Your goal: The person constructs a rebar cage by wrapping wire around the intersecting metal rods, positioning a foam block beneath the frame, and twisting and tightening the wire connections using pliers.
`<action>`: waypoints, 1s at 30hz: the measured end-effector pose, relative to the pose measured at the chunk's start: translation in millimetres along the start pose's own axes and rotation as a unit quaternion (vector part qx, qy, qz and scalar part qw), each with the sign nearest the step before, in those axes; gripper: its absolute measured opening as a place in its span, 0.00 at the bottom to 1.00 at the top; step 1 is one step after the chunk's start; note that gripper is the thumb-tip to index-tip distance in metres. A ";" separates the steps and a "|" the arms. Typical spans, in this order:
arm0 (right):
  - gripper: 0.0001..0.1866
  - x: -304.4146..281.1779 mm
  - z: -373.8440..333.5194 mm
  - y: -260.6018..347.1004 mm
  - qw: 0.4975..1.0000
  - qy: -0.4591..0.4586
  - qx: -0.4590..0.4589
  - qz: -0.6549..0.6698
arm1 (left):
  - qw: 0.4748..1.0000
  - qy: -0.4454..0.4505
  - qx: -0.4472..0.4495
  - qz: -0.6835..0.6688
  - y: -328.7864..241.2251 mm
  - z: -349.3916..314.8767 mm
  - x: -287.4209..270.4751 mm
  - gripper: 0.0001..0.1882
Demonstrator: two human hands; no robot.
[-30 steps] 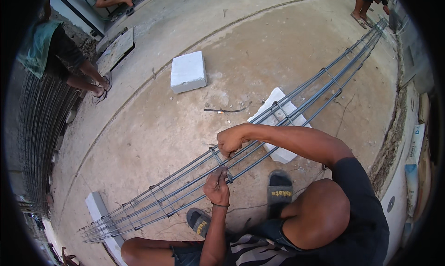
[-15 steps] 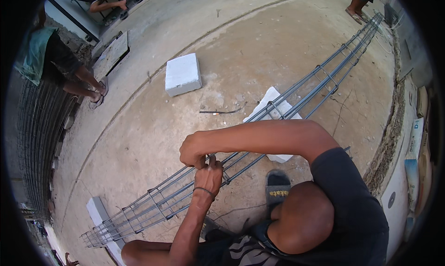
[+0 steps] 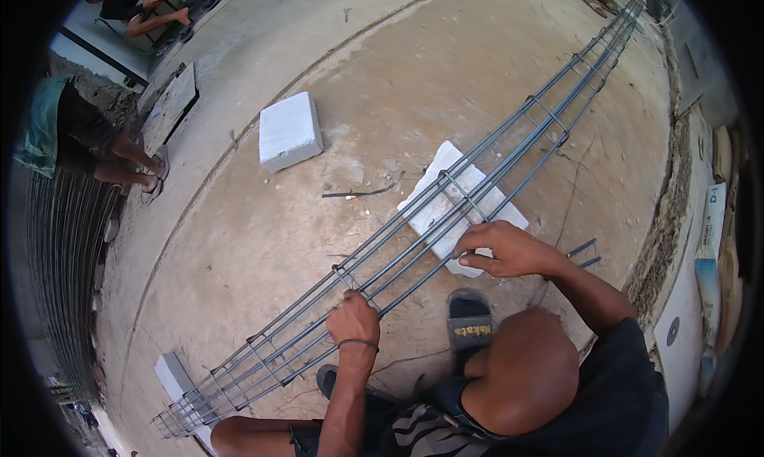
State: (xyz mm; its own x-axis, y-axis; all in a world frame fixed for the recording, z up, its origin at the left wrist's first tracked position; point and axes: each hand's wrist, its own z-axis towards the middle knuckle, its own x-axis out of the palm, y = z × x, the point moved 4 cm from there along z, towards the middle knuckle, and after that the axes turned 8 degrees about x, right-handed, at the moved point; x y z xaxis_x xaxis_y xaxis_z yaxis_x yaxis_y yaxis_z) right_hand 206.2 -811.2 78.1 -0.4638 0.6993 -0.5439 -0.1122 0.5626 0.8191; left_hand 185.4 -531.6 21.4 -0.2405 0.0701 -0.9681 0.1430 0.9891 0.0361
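A long steel rebar cage [image 3: 469, 196] with square stirrups runs slantwise from lower left to far upper right. It rests over a white block [image 3: 426, 198] near the middle and a narrow pale block [image 3: 170, 373] at lower left. My left hand [image 3: 352, 320] is closed at the cage beside a stirrup; what its fingertips pinch is hidden. Thin wire ends show just above them. My right hand [image 3: 505, 248] hovers at the cage's near side over the white block, fingers loosely bent and thumb apart, with nothing visible in it.
Another white block [image 3: 290, 132] lies beyond the cage, near a dark thin strip [image 3: 362, 193]. Bundled steel bars [image 3: 68, 274] line the left side, where a person [image 3: 95, 138] stands. Others are at the top edge. Sacks [image 3: 710, 250] stand along the right wall.
My right hand has left the spot by my left hand and swung right toward the middle block. My left hand stays at the stirrup. The view has shifted slightly.
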 end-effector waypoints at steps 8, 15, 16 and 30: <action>0.09 6.1 -136.4 -104.4 0.975 -0.047 0.211 -0.041 | 0.982 -0.116 -0.013 -0.148 29.6 3.7 8.6 0.19; 0.17 -17.7 -198.8 -164.9 0.918 -0.135 0.314 -0.201 | 0.644 -0.020 -0.349 -0.680 32.0 -3.7 28.2 0.11; 0.17 -19.8 -202.8 -174.6 0.920 -0.135 0.312 -0.197 | 0.647 -0.022 -0.350 -0.677 31.3 -4.4 28.0 0.11; 0.17 -14.6 -236.9 -268.3 0.884 -0.014 0.276 -0.376 | 0.777 -0.374 -0.064 -0.502 -57.3 17.3 -55.9 0.19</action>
State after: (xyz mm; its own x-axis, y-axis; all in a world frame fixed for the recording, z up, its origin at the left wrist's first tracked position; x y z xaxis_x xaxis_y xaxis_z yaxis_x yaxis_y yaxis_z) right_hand 34.9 -1076.8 -90.6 -0.4175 0.0423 -0.9077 0.0702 0.9974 0.0142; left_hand 207.2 -594.4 69.2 0.4633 -0.7934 -0.3949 0.1355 0.5038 -0.8531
